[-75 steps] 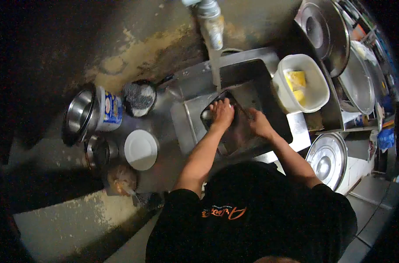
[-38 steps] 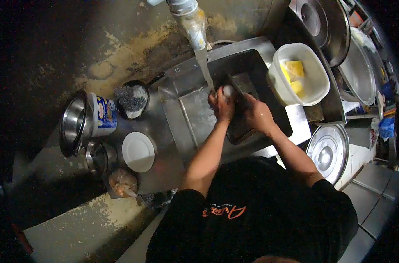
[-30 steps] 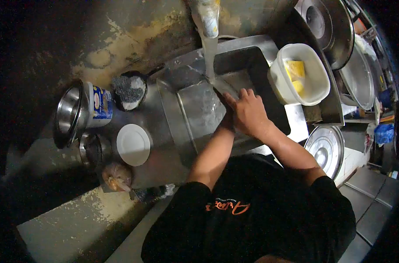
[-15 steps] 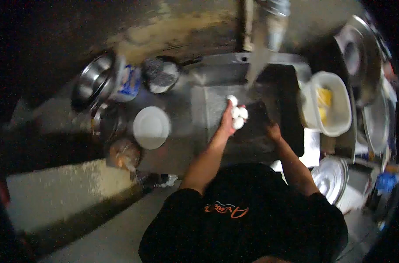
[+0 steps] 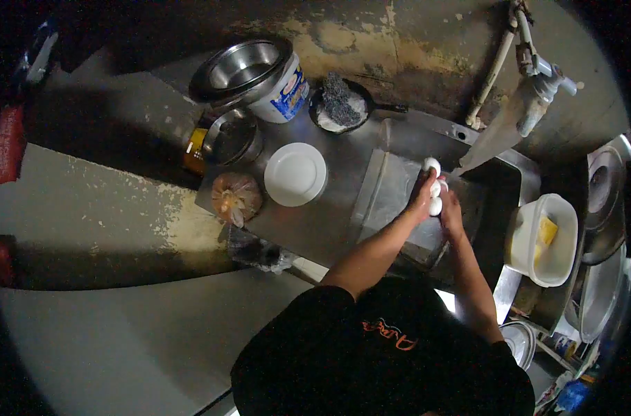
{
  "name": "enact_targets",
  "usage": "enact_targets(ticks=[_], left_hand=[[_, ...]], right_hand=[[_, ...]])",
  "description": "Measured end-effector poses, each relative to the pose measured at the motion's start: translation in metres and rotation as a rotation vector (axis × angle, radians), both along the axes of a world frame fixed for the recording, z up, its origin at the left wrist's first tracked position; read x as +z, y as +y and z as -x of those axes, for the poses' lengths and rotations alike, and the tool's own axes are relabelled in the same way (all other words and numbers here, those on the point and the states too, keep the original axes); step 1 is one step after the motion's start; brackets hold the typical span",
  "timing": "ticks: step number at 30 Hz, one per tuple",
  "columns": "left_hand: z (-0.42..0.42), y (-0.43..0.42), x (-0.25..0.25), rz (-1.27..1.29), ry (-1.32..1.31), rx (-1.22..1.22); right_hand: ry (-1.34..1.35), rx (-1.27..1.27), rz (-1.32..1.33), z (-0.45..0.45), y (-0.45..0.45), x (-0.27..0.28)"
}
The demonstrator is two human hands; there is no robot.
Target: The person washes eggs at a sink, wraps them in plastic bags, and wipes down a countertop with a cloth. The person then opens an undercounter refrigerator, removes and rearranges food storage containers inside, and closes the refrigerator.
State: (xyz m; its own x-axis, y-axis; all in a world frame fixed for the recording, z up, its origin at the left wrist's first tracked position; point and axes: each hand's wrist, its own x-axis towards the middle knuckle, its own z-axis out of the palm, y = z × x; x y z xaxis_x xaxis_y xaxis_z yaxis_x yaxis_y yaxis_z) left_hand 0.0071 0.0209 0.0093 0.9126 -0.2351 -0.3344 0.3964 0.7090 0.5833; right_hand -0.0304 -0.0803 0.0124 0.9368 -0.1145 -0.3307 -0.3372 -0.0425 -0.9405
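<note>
My left hand (image 5: 419,200) is closed around several white eggs (image 5: 435,188), held over the sink (image 5: 516,166). One egg shows near the thumb side, others lower between the palms. My right hand (image 5: 451,208) presses against them from the right, its fingers curled and partly hidden. Below both hands lies a flat, wet-looking metal surface (image 5: 392,191) at the sink's left side. A tap (image 5: 534,104) with a pale, limp sleeve (image 5: 489,142) hanging from it points toward the hands.
Left of the sink, a white plate (image 5: 295,173), a tied bag (image 5: 236,197) and a pan (image 5: 362,97) with a scouring pad (image 5: 340,104) rest on the counter. Behind stands a bucket (image 5: 277,104) under metal bowls (image 5: 243,66). A white tub (image 5: 565,249) holds a yellow sponge (image 5: 546,232).
My right hand has come up from the sink to meet the eggs in my left hand. The whole view has turned and shifted, so the sink appears farther right.
</note>
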Motion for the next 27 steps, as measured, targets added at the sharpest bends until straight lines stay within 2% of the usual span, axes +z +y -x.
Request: enact_targets(ticks=[1, 4, 5, 6, 7, 8, 9, 11, 14, 15, 18, 19, 22, 23, 26, 27], left_hand=[[-0.003, -0.002, 0.006, 0.016, -0.009, 0.014], [-0.011, -0.002, 0.011, 0.076, 0.043, 0.019], [-0.015, -0.001, -0.002, 0.132, 0.059, -0.025], [-0.01, 0.001, 0.008, 0.126, 0.029, -0.015], [-0.01, 0.002, -0.001, 0.088, -0.027, -0.041], [-0.01, 0.005, 0.002, 0.158, 0.034, -0.069], [-0.006, 0.009, 0.012, 0.165, 0.062, -0.111], [-0.004, 0.009, 0.013, 0.154, 0.023, -0.056], [0.008, 0.012, 0.036, 0.26, 0.087, -0.059], [0.007, 0.014, 0.031, 0.239, 0.113, -0.045], [0.012, 0.022, 0.015, 0.274, 0.086, -0.091], [0.013, 0.026, 0.018, 0.293, 0.196, -0.081], [0.017, 0.034, 0.032, 0.321, 0.193, -0.07], [0.02, 0.034, 0.04, 0.298, 0.205, -0.041], [0.014, 0.028, 0.025, 0.175, 0.175, -0.044], [0.011, 0.034, 0.015, 0.223, 0.282, -0.213]], right_hand=[[-0.059, 0.069, 0.258, -0.008, -0.008, 0.006], [-0.183, 0.089, 0.552, -0.012, -0.008, 0.026], [-0.223, 0.054, 0.617, -0.007, 0.002, 0.049], [-0.085, 0.062, 0.592, -0.002, 0.005, 0.068], [-0.06, 0.107, 0.625, -0.004, -0.001, 0.059], [-0.17, 0.016, 0.485, -0.001, 0.002, 0.053], [-0.107, 0.031, 0.601, -0.001, 0.001, 0.05], [-0.23, -0.027, 0.397, 0.005, 0.002, 0.048], [-0.287, -0.06, 0.453, 0.007, 0.007, 0.056], [-0.375, -0.089, 0.532, 0.005, 0.007, 0.053], [-0.287, -0.26, 0.493, 0.004, 0.0, 0.051], [-0.325, -0.346, 0.491, -0.001, -0.008, 0.04], [-0.254, -0.259, 0.813, 0.005, -0.036, 0.038], [-0.13, -0.116, 0.72, 0.009, -0.038, 0.048], [-0.393, 0.058, 0.27, 0.017, -0.003, 0.071], [-0.469, 0.129, 0.41, 0.017, 0.011, 0.093]])
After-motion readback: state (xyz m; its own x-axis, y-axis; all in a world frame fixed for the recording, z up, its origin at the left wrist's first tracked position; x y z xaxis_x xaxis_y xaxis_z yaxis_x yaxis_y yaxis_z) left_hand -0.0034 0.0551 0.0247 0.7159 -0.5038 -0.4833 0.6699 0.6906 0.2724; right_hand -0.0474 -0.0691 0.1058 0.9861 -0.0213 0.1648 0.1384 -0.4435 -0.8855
